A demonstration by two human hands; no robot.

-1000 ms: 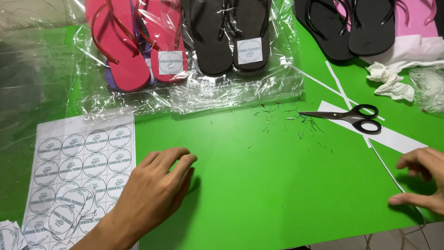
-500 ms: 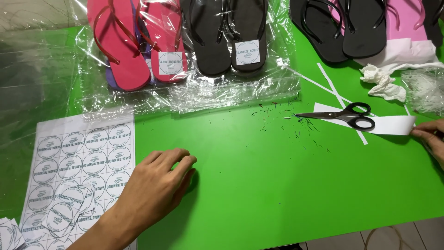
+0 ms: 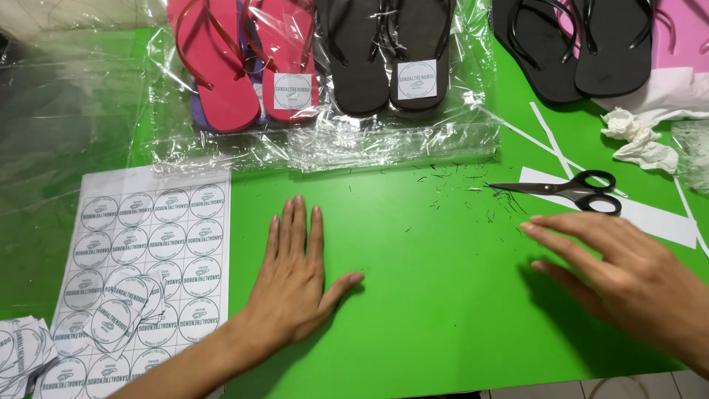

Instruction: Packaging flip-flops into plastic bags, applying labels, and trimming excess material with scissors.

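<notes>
My left hand [image 3: 295, 284] lies flat, palm down, on the green table [image 3: 436, 295], fingers spread and holding nothing. It rests just right of a white sheet of round stickers [image 3: 144, 266]. My right hand [image 3: 628, 277] hovers palm down over the table's right side, fingers apart and empty. Black-handled scissors [image 3: 569, 190] lie shut just beyond its fingertips, on a white paper strip [image 3: 650, 219]. Tiny dark scraps [image 3: 480, 192] dot the table left of the scissors.
Red flip-flops [image 3: 244, 66] and black flip-flops [image 3: 388, 55] wrapped in clear plastic lie at the back. More black flip-flops [image 3: 583, 44] sit on pink ones back right. Crumpled white tissue [image 3: 639, 140] lies right. Cut-out stickers [image 3: 22, 351] pile at bottom left.
My left hand has flattened out and slid to the right. My right hand has come leftward from the table's right edge to just below the scissors.
</notes>
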